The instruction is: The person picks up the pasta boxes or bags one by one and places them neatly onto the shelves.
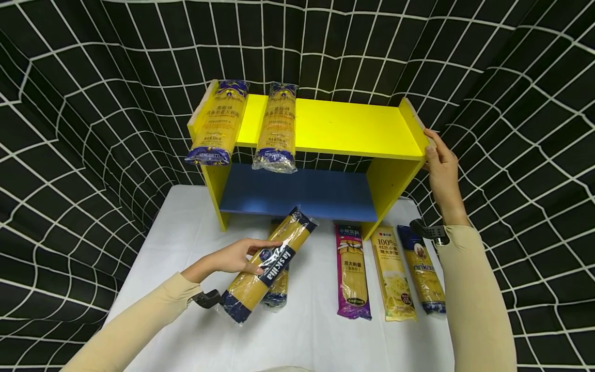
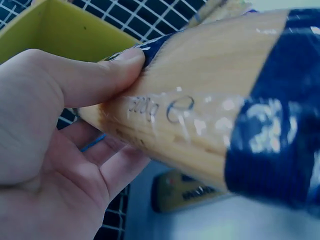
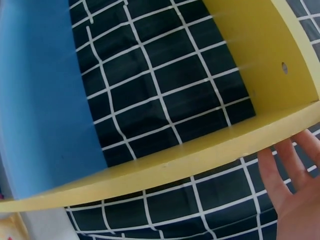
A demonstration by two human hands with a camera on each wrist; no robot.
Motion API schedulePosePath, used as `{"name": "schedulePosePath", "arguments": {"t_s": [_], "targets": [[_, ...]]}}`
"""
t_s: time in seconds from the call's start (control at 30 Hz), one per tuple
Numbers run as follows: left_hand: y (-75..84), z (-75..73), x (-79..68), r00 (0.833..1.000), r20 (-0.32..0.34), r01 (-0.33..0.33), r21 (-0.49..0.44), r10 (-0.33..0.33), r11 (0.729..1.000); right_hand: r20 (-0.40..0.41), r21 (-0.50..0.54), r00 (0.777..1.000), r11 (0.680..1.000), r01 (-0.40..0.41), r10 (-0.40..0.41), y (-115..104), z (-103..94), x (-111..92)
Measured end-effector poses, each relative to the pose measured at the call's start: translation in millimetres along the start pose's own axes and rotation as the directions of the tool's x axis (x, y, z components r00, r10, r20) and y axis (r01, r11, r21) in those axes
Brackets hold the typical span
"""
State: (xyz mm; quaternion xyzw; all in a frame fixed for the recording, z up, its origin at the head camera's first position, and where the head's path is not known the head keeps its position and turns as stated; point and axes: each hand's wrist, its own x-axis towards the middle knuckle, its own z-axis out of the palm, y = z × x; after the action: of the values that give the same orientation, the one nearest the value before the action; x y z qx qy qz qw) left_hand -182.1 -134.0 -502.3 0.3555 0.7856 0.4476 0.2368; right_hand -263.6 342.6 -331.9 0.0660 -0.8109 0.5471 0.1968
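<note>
We see a big black cloth point(image 1: 344, 46) with white lines all around, and a white table point(image 1: 309, 336). On it stands a yellow shelf point(image 1: 348, 126) with a blue board point(image 1: 297, 191) low inside. A first spaghetti pack point(image 1: 219, 121) and a second spaghetti pack point(image 1: 279, 121) lie on top, to the left. On the table, near the shelf's right end, lie a pink pack point(image 1: 352, 271), a yellow pack point(image 1: 393, 276) and a blue-ended pack point(image 1: 422, 268).

The la sicilia pack point(image 1: 277, 265) is held up, tilted, over a lower pack point(image 1: 280, 287) on the table. We think it is a little heavy and stiff, with a slippery wrapper, and its thin sticks could snap if bent. The middle looks best to hold. Our left hand point(image 1: 234, 256) pinches it there, thumb on one side, fingers on the other. Our right hand point(image 1: 443, 168) only touches the shelf's right side, not wrapped round anything.
</note>
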Motion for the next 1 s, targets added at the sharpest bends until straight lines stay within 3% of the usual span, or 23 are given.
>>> {"name": "schedulePosePath", "arguments": {"t_s": [0.2, 0.37, 0.53, 0.83, 1.0], "targets": [[22.6, -5.1, 7.2, 1.0, -0.001, 0.017, -0.085, -0.017, 0.996, 0.021, 0.01, 1.0, 1.0, -0.002, 0.001, -1, -1.0, 0], [37.9, -8.9, 11.3, 1.0, -0.008, -0.001, -0.098, 0.0, 0.995, 0.027, 0.178, 1.0, 0.984, -0.02, 0.016, -1, -2.7, 0], [55.6, -11.0, 15.8, 0.999, -0.007, -0.037, -0.116, 0.036, 0.993, 0.026, 0.356, 1.0, 0.935, 0.002, -0.012, 5, -6.7, 5], [95.4, -13.8, 27.0, 0.994, -0.002, -0.109, -0.147, 0.11, 0.983, 0.025, 0.37, 1.0, 0.929, -0.007, -0.002, 20, -10.9, 13], [120.9, -19.5, 30.8, 0.989, -0.008, -0.149, -0.101, 0.149, 0.984, 0.029, 0.358, 1.0, 0.934, -0.011, 0.0, 21, -11.0, 14]]}}
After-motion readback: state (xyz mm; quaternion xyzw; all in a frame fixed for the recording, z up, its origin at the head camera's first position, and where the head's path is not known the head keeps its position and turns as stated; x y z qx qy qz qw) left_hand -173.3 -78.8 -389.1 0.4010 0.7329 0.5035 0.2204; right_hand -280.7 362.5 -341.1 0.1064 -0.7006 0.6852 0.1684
